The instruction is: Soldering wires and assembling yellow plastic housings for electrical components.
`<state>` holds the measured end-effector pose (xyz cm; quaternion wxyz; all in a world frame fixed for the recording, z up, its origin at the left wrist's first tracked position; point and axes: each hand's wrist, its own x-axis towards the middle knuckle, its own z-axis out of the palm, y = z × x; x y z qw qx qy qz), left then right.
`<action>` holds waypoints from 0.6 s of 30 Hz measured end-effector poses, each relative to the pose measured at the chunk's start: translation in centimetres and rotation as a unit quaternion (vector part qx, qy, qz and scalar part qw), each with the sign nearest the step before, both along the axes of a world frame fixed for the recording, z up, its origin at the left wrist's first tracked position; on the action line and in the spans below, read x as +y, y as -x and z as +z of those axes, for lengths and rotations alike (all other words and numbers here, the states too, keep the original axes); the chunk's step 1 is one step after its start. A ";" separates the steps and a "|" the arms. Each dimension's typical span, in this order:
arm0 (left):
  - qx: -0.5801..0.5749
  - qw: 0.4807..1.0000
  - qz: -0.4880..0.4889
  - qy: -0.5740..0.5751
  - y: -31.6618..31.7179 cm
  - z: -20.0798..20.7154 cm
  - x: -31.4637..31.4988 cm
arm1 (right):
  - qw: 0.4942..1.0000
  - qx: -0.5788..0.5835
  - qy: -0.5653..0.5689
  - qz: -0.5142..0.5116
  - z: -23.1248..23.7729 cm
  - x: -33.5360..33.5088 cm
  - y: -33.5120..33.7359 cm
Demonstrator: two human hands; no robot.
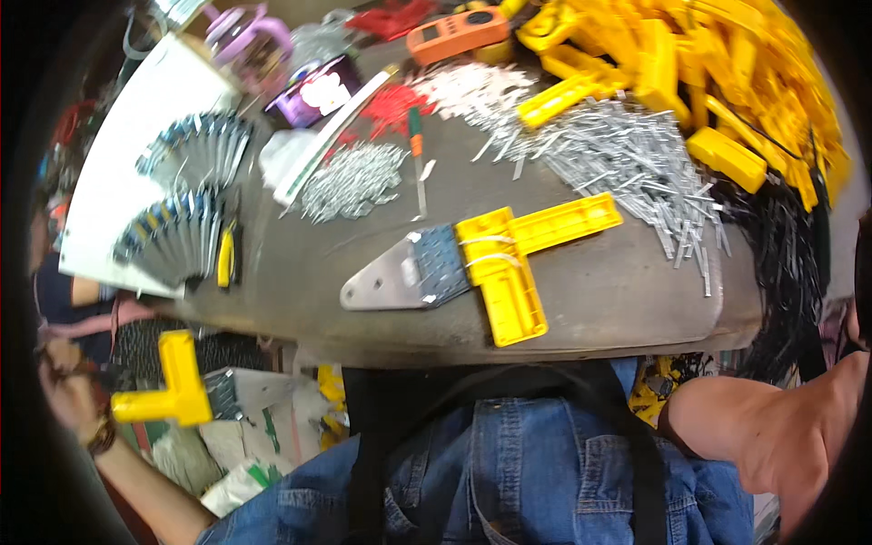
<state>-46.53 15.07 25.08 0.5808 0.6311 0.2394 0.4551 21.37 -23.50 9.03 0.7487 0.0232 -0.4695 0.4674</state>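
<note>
At near left, the yellow tool (186, 392) sits just right of the closer left hand (71, 386), long axis left-to-right, metal plate (263, 391) farthest from blurred fingers whose closure I cannot tell, the right hand out of view.

The left hand (73, 398) holds a yellow piece (186, 395) near the cluttered table (627, 313).

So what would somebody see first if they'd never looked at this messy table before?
Probably the big heap of bright yellow parts at the top right, with a pile of silver strips beside it. Next, the yellow T-shaped piece joined to a metal plate at the front middle of the table. Another yellow piece shows at lower left, by the left hand.
</note>
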 end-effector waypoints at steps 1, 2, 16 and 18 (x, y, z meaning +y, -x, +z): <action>-0.032 0.999 0.010 0.007 0.7 -4.3 0.9 | 1.000 0.007 0.008 0.011 0.2 1.5 1.1; -0.065 0.967 0.226 0.094 2.1 -8.1 0.5 | 1.000 0.011 0.017 0.019 0.3 2.5 1.7; 0.629 0.763 -0.151 -0.001 -6.1 -43.5 -17.5 | 0.484 -0.753 0.088 -0.437 -3.2 12.9 1.8; 0.635 0.766 -0.099 0.016 -16.2 -34.2 -15.4 | 0.406 -0.784 0.083 -0.462 -4.9 13.7 2.1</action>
